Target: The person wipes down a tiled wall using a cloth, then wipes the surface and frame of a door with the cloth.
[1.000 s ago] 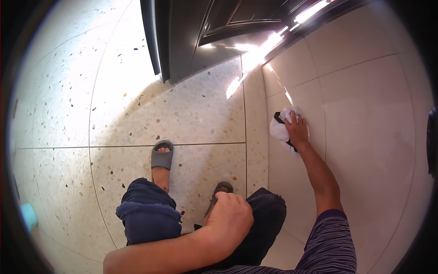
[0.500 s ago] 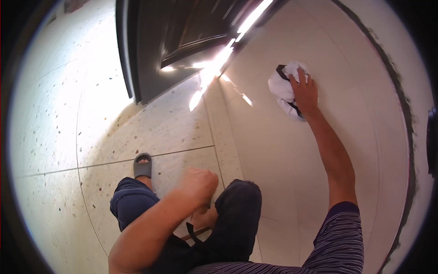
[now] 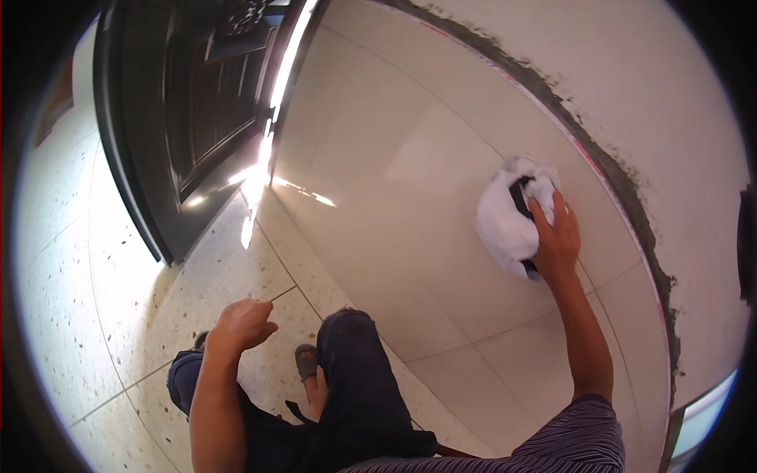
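Observation:
My right hand [image 3: 558,240] presses a bunched white cloth with black trim [image 3: 501,217] against the beige wall tiles [image 3: 410,260]. Its fingers curl into the cloth's right side, and folds hide part of their grip. Over my bent left knee, my left hand [image 3: 246,323] hangs in the air. Those fingers are loosely curled together with the thumb beside them, and nothing shows in them.
A dark panelled door [image 3: 189,118] stands at the upper left, with bright light along its edge. Below lies a speckled floor [image 3: 134,378]. A rough dark strip [image 3: 607,162] separates the tiles from the white wall [image 3: 670,102]. My sandalled foot [image 3: 307,363] is between my knees.
The view has swung toward the right. My right hand and the cloth now lie closer to the rough strip at the top of the tiles. My left hand has risen off my lap.

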`<state>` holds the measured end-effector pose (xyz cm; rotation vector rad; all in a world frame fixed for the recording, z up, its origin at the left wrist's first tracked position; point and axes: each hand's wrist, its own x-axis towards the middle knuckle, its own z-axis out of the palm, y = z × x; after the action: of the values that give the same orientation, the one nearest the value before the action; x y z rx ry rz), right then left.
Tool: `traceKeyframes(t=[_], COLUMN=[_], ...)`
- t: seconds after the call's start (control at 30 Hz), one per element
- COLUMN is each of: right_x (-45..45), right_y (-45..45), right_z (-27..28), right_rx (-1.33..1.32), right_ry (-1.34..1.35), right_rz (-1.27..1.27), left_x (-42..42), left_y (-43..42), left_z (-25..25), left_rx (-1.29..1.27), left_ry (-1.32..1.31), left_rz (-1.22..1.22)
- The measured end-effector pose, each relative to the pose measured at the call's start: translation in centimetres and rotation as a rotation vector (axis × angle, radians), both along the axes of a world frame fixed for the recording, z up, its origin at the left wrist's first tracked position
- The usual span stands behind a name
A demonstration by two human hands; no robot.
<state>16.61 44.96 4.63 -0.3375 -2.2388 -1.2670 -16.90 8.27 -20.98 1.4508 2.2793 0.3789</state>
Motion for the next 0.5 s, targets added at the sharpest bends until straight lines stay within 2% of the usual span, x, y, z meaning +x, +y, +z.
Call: traceKeyframes(t=[0.2,0.3,0.5], right_x=[18.5,24.8,25.2], right_y=[-3.6,-5.9,-6.2], right_z=[-0.5,-0.8,-0.4], right_rx=[-0.023,0.0,0.042], right_ry=[0.039,0.05,0.138], right_rz=[-0.204,-0.302,-0.398], left_x=[2.0,2.7,2.8], left_y=[0.5,0.9,1.7], left_z=[2.0,2.2,1.0], left_rx=[-0.036,-0.065,-0.135], left_ry=[-0.037,-0.078,-0.029], left_rz=[-0.043,-0.073,-0.126])
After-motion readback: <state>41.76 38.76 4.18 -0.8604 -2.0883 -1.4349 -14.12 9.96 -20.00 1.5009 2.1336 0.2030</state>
